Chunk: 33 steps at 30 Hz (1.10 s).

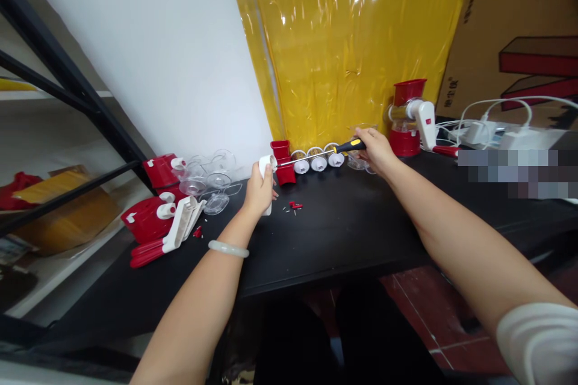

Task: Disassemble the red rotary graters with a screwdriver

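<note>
**Item 1.** Left hand (258, 191), closed round a white part (266, 163) that stands upright on the black table (352, 228), near its back edge. A pale bangle (228, 248) sits on the wrist.

**Item 2.** Right hand (374, 149), clamped on the yellow-and-black handle of a screwdriver (316, 155). The shaft lies nearly level and its tip meets the top end of the white part.

**Item 3.** Just behind the shaft we list a small red hopper (283, 169) and a row of three drums (318, 160).

**Item 4.** Loose screws and red bits (294, 207) lie just right of the left hand.

**Item 5.** At the left end are clear covers (212, 177) and a heap of red-and-white parts (158, 219). An assembled red grater (409, 117) stands at the back right.

**Step in hand, as we judge it:** the driver tip is set against a fastening at the head of the white part; the screw itself is too small for us to see.

**What the next move calls for:** a steady left grip and a shaft kept in line with the screw, so the tip does not slip out.
</note>
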### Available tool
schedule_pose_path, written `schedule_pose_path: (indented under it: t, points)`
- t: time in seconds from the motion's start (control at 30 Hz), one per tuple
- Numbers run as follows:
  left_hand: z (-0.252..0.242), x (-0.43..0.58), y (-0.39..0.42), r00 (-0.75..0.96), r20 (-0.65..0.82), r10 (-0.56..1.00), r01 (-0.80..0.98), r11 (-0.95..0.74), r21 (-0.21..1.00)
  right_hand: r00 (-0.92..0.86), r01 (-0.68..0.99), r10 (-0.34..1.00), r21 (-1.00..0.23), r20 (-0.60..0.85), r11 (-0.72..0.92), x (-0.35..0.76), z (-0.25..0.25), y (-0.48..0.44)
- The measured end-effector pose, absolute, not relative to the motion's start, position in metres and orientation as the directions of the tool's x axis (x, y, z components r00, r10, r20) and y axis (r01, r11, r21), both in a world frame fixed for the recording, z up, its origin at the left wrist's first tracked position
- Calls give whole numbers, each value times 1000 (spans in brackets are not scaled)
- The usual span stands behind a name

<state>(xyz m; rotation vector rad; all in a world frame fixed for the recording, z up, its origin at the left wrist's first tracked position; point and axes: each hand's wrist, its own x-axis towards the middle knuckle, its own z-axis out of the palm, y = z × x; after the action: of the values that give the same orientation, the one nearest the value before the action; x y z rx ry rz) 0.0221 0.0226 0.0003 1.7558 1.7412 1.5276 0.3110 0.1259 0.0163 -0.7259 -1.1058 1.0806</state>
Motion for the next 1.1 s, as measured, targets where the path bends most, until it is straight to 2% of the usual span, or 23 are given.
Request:
schedule_pose_path:
  t: [0.23,0.33,0.47,0.53,0.7,0.8,0.9,1.1]
  points:
    - [-3,22,23,-223,479,849,598,-269,755,-68,-600,923,-755,378,265,314,20,115]
    - [-3,23,23,-222,478,850,595,-270,757,-58,-577,916,-762,396,293,316,22,113]
    - [-2,23,23,-234,473,849,590,-262,763,69,-388,911,-830,407,400,312,20,120]
    - [-1,23,23,-237,470,850,591,-258,764,92,-362,903,-831,419,422,309,18,123]
    - [-2,23,23,-217,484,847,591,-281,756,83,-560,935,-760,345,330,308,18,121]
    - [-3,25,22,-194,491,850,594,-296,748,28,-643,929,-704,370,300,312,22,112]
    - [-3,26,21,-184,491,852,591,-303,748,25,-592,911,-728,411,345,315,25,108]
    - [-2,25,20,-211,492,845,585,-294,756,172,-342,903,-836,394,430,309,21,119]
